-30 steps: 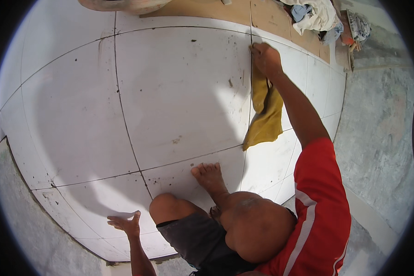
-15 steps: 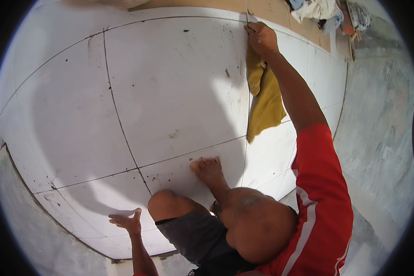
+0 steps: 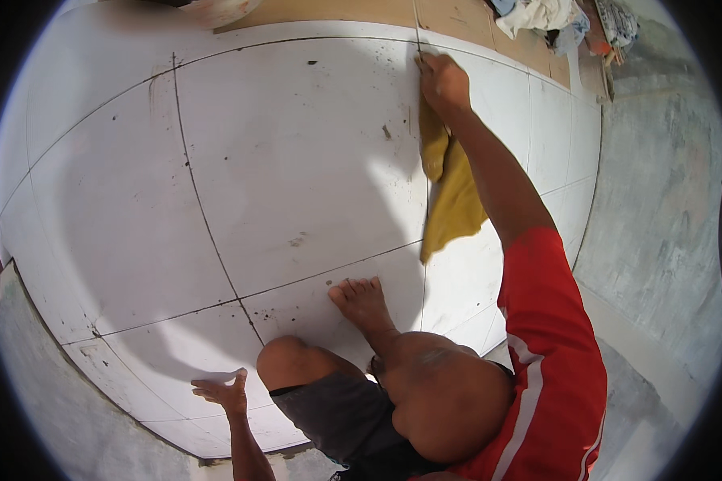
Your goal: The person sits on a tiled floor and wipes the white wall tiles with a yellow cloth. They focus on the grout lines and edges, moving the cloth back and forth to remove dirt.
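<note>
My right hand [image 3: 444, 84] is closed around a mustard-yellow cloth [image 3: 457, 204], near the far end of a dark joint between white floor tiles [image 3: 297, 184]. The cloth hangs down from the fist over the joint and the tile to its right, in two loose folds. Whether the fist also grips a small tool at the joint, I cannot make out. At the lower left my left hand [image 3: 223, 393] rests on a tile, fingers stretched out and thumb apart, holding nothing.
My bare foot [image 3: 365, 303] and bent knees are in the lower middle. Brown cardboard [image 3: 457, 22] lies along the far edge, with a heap of cloths and bags [image 3: 545, 18] on it. Grey concrete [image 3: 666, 184] borders the tiles on the right. Dark crumbs dot the tiles.
My right hand has slid slightly toward me along the tile joint, and the cloth has come with it. My left hand stays in place. The whole view has shifted a little.
</note>
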`<state>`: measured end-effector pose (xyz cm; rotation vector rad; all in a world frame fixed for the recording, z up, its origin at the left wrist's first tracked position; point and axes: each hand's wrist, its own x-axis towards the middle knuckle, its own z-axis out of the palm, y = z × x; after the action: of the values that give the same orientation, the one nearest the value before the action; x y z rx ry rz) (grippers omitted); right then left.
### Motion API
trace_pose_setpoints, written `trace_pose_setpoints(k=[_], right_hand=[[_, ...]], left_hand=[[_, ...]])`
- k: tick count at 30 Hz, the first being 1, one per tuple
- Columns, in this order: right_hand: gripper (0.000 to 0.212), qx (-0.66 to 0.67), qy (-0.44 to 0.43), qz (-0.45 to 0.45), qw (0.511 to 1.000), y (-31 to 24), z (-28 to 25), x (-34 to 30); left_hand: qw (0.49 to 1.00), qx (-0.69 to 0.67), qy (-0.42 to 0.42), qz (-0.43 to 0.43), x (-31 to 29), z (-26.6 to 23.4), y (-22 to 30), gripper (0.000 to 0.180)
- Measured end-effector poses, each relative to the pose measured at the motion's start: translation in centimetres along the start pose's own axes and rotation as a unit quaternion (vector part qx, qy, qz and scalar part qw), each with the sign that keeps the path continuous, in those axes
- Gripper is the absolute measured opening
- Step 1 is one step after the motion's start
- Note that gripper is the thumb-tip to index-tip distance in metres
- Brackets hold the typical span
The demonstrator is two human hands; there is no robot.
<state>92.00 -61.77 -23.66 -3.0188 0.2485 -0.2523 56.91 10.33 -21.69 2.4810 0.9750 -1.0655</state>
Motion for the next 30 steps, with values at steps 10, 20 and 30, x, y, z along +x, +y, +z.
trace_pose_setpoints(k=[10, 20, 30], right_hand=[[0.016, 0.046, -0.088, 0.025, 0.995, -0.9, -1.8, -4.3], [0.02, 0.039, -0.012, 0.062, 0.997, -0.2, -0.3, 1.8], [0.025, 0.015, -0.053, 0.127, 0.99, 0.9, -0.3, 2.5]], left_hand=[[0.999, 0.009, 0.034, 0.013, -0.4, -0.1, -0.6, 0.165], [1.0, 0.012, 0.019, -0.001, 0.0, 0.3, -0.9, 0.165], [1.0, 0.005, 0.019, -0.005, 0.0, 0.1, -0.3, 0.167]])
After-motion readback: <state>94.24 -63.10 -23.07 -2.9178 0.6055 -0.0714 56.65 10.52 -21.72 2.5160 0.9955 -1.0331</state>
